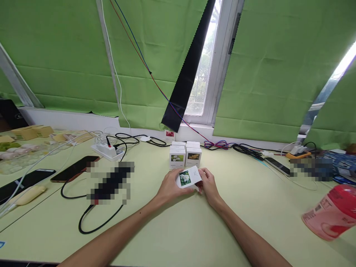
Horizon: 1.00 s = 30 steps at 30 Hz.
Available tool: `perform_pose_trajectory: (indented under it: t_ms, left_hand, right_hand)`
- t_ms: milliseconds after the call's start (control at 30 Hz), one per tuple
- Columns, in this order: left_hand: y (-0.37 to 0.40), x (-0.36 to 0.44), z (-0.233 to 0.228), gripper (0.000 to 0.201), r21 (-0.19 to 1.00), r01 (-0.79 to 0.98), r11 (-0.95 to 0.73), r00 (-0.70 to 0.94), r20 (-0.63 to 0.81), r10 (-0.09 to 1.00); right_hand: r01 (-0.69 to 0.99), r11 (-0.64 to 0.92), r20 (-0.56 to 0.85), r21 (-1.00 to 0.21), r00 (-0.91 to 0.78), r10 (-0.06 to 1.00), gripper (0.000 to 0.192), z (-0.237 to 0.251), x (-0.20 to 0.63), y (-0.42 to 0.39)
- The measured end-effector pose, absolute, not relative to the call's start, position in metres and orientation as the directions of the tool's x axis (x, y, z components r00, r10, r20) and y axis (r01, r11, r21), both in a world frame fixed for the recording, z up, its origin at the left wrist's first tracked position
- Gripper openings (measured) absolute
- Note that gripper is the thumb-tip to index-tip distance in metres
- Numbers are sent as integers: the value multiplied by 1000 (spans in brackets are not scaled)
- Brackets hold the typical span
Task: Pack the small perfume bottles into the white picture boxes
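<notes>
I hold a small white box with a flower picture (188,177) between my left hand (170,187) and right hand (208,185), both closed on its ends, tilted up just above the table (178,230), near the stacked boxes (185,155).

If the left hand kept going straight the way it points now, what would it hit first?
Probably the cluster of small white boxes just beyond it. The left hand points away across the table, sharing the flower-print box with the right hand. Depth is hard to judge.
</notes>
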<state>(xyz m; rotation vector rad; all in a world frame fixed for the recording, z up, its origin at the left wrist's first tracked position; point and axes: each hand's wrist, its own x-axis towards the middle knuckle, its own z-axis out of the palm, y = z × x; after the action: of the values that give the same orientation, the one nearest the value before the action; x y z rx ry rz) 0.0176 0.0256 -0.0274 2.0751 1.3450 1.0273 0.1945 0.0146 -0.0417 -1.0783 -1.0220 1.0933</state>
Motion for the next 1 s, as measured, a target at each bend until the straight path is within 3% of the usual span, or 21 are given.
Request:
perform_pose_trajectory:
  t_ms: [333,733,867,1000]
  left_hand:
    - [24,18,-25,80,726,549,-414,245,334,910]
    - [23,19,-24,74,730,528,-435,254,353,901]
    - [22,19,-23,72,736,515,-440,258,356,898]
    - [22,20,-22,71,742,509,-437,257,353,900]
  right_hand:
    - [-198,79,54,-977,126,991,41,-43,195,15]
    - [-272,-76,-96,-959,61,994,48,-34,198,13]
    - [-247,-71,-80,-966,28,996,59,-33,202,13]
    - [-270,-61,-60,-961,-12,998,52,-33,204,14]
